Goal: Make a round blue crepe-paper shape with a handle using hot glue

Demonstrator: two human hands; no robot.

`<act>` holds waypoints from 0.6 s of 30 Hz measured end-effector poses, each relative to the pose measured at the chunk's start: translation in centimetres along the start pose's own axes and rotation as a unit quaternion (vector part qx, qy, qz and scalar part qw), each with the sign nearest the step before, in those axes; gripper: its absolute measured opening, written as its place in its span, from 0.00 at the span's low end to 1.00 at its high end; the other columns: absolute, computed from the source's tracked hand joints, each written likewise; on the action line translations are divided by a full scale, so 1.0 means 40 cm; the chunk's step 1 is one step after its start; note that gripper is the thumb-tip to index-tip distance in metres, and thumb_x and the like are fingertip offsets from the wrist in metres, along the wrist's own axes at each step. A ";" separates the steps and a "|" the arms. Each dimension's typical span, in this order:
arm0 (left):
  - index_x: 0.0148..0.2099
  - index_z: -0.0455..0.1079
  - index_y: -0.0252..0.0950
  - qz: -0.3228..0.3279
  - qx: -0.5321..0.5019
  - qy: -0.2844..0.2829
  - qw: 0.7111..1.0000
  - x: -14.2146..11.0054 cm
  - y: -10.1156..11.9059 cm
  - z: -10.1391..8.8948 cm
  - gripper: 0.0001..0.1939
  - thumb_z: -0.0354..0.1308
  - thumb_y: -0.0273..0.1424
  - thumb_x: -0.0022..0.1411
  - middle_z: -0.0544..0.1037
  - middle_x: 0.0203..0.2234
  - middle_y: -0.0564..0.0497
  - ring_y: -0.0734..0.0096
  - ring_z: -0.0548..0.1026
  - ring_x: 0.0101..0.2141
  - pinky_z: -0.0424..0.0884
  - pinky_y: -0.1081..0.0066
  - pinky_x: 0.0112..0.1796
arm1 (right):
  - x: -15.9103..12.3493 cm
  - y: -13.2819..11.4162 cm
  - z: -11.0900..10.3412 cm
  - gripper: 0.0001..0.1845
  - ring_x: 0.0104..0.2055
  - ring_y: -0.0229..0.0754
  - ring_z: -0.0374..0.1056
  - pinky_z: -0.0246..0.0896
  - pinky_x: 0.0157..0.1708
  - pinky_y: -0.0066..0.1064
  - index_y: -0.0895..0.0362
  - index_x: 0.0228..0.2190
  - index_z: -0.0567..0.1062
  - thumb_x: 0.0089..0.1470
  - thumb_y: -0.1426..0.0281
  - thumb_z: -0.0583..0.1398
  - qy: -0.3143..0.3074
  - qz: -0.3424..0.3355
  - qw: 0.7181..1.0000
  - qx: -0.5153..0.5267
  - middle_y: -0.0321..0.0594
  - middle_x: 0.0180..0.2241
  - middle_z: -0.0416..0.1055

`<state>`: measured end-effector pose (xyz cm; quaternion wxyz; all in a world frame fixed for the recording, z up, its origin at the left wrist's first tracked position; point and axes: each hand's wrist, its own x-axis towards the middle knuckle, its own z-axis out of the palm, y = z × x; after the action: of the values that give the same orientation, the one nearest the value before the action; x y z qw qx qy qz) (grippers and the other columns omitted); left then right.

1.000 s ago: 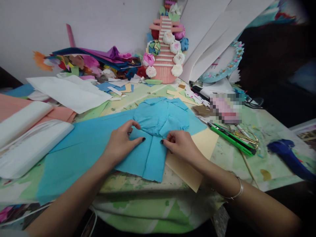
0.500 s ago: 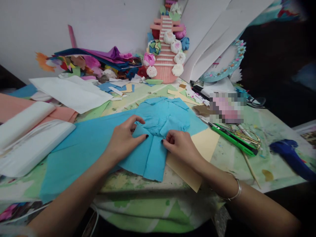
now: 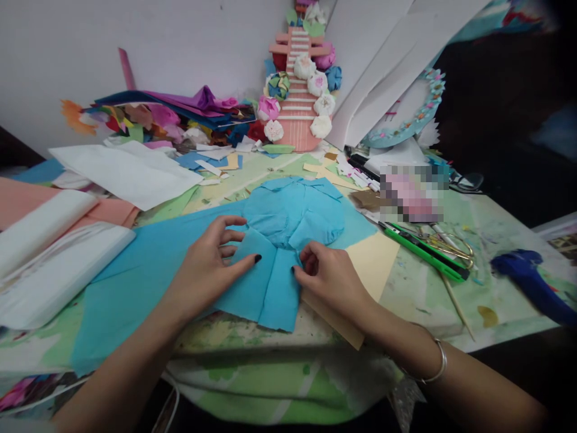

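Blue crepe paper (image 3: 279,282) lies in front of me, its near part hanging in a folded flap toward the table's front edge. Its far part is folded over into a rounded shape (image 3: 295,207). My left hand (image 3: 216,258) rests at the paper's left side, thumb stretched out and apart from the curled fingers, nothing gripped between them. On the right, my right hand (image 3: 322,270) has its fingers curled in a pinch at the flap's right edge. A yellowish sheet (image 3: 374,258) sticks out from underneath the blue paper.
At right lie a green utility knife (image 3: 426,252), gold-handled scissors (image 3: 460,248), a wooden stick (image 3: 456,307) and a blue tool (image 3: 527,279). White paper rolls (image 3: 63,270) are at left. A pink guitar-shaped craft (image 3: 300,129) with paper flowers stands at the back.
My left hand has drawn back slightly left and its fingers have spread from the paper. The right hand stays near the flap's edge, and the rounded fold looks smoother.
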<state>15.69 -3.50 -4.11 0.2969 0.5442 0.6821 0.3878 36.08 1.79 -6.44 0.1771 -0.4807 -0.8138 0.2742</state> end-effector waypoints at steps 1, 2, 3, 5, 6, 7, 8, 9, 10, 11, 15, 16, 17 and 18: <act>0.52 0.60 0.39 0.002 -0.001 0.006 1.000 -0.006 0.001 -0.001 0.29 0.62 0.40 0.49 0.72 0.41 0.47 0.65 0.74 0.37 0.73 0.66 0.36 | -0.005 -0.001 0.001 0.04 0.27 0.37 0.65 0.53 0.28 0.28 0.58 0.29 0.69 0.49 0.70 0.59 0.006 -0.002 1.000 -0.002 0.35 0.24 0.71; 0.52 0.60 0.39 0.006 -0.001 0.014 1.000 -0.012 0.002 -0.001 0.29 0.62 0.40 0.49 0.72 0.43 0.46 0.64 0.74 0.40 0.73 0.65 0.39 | -0.009 -0.002 0.002 0.04 0.27 0.37 0.65 0.53 0.29 0.28 0.58 0.30 0.70 0.49 0.70 0.59 0.011 -0.005 1.000 -0.006 0.35 0.25 0.71; 0.52 0.60 0.39 0.013 0.002 0.023 1.000 -0.017 0.003 -0.001 0.29 0.62 0.40 0.49 0.72 0.45 0.45 0.62 0.73 0.42 0.73 0.64 0.40 | -0.013 -0.002 0.003 0.05 0.27 0.37 0.65 0.53 0.29 0.29 0.58 0.30 0.70 0.49 0.70 0.59 0.015 -0.007 1.000 -0.010 0.35 0.25 0.71; 0.53 0.60 0.40 0.023 0.015 0.036 0.999 -0.024 0.004 0.000 0.29 0.62 0.40 0.50 0.71 0.48 0.44 0.60 0.73 0.45 0.72 0.62 0.42 | -0.019 -0.003 0.003 0.05 0.27 0.37 0.65 0.54 0.29 0.29 0.58 0.31 0.70 0.50 0.70 0.59 0.021 -0.014 1.000 -0.014 0.35 0.25 0.71; 0.54 0.59 0.40 0.023 0.028 0.038 0.999 -0.025 0.003 0.000 0.30 0.61 0.40 0.50 0.71 0.49 0.44 0.59 0.73 0.44 0.72 0.61 0.42 | -0.021 -0.002 0.003 0.06 0.27 0.37 0.65 0.54 0.29 0.29 0.58 0.32 0.70 0.50 0.70 0.59 0.023 -0.017 1.000 -0.011 0.35 0.25 0.71; 0.55 0.59 0.41 0.016 0.047 0.038 0.998 -0.025 0.000 0.000 0.31 0.61 0.41 0.50 0.72 0.48 0.44 0.58 0.74 0.44 0.72 0.60 0.41 | -0.022 0.000 0.003 0.06 0.27 0.37 0.65 0.55 0.29 0.29 0.58 0.32 0.70 0.50 0.69 0.60 0.026 -0.019 0.999 -0.004 0.35 0.26 0.71; 0.56 0.59 0.41 0.006 0.064 0.034 0.997 -0.023 -0.005 0.000 0.32 0.62 0.42 0.49 0.72 0.48 0.44 0.56 0.74 0.44 0.72 0.59 0.41 | -0.023 0.003 0.002 0.08 0.28 0.37 0.65 0.55 0.29 0.29 0.58 0.34 0.70 0.50 0.69 0.60 0.030 -0.020 0.999 0.005 0.35 0.26 0.70; 0.56 0.58 0.42 -0.003 0.077 0.029 0.997 -0.019 -0.010 0.000 0.33 0.62 0.43 0.49 0.72 0.47 0.44 0.55 0.74 0.43 0.72 0.58 0.40 | -0.024 0.007 0.002 0.09 0.28 0.37 0.65 0.56 0.29 0.29 0.58 0.35 0.70 0.50 0.69 0.60 0.037 -0.021 0.999 0.015 0.36 0.27 0.70; 0.56 0.59 0.42 -0.007 0.084 0.021 0.996 -0.015 -0.017 -0.001 0.33 0.62 0.44 0.49 0.72 0.47 0.44 0.55 0.74 0.44 0.72 0.57 0.41 | -0.025 0.012 0.002 0.11 0.28 0.37 0.65 0.56 0.29 0.29 0.58 0.37 0.69 0.50 0.69 0.60 0.046 -0.023 0.998 0.026 0.36 0.28 0.70; 0.56 0.60 0.43 -0.003 0.086 0.014 0.996 -0.010 -0.024 -0.001 0.32 0.61 0.45 0.49 0.71 0.48 0.45 0.54 0.73 0.45 0.71 0.57 0.42 | -0.026 0.017 0.003 0.12 0.29 0.38 0.66 0.57 0.30 0.29 0.58 0.38 0.69 0.50 0.69 0.60 0.056 -0.028 0.997 0.035 0.37 0.30 0.70; 0.55 0.61 0.45 0.010 0.082 0.007 0.997 0.010 -0.046 0.001 0.30 0.61 0.44 0.50 0.71 0.46 0.47 0.56 0.71 0.48 0.70 0.59 0.44 | -0.041 0.028 0.002 0.13 0.34 0.39 0.66 0.61 0.33 0.31 0.58 0.42 0.69 0.54 0.70 0.57 0.089 -0.084 0.992 0.034 0.43 0.37 0.69; 0.56 0.61 0.45 -0.002 0.088 0.011 0.996 0.015 -0.050 0.001 0.32 0.61 0.44 0.49 0.71 0.45 0.47 0.56 0.72 0.45 0.70 0.58 0.43 | -0.049 0.025 0.002 0.14 0.36 0.41 0.66 0.62 0.35 0.33 0.58 0.44 0.69 0.55 0.69 0.56 0.087 -0.116 0.989 0.021 0.45 0.40 0.68; 0.57 0.60 0.45 -0.015 0.092 0.016 0.995 0.019 -0.054 0.002 0.33 0.62 0.44 0.49 0.71 0.43 0.47 0.57 0.73 0.42 0.70 0.58 0.41 | -0.057 0.019 0.002 0.15 0.40 0.43 0.66 0.62 0.38 0.35 0.58 0.46 0.69 0.56 0.68 0.56 0.079 -0.157 0.984 -0.002 0.48 0.43 0.66; 0.58 0.60 0.45 -0.025 0.094 0.018 0.995 0.023 -0.058 0.003 0.34 0.62 0.44 0.48 0.71 0.42 0.48 0.60 0.74 0.38 0.71 0.58 0.40 | -0.067 0.011 0.002 0.16 0.45 0.47 0.65 0.62 0.42 0.39 0.57 0.47 0.69 0.57 0.66 0.56 0.067 -0.203 0.976 -0.032 0.51 0.47 0.64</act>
<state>14.38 -2.82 -6.16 0.2418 0.5456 0.7339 0.3242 37.60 -0.42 -6.86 0.2677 -0.3285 -0.8891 0.1731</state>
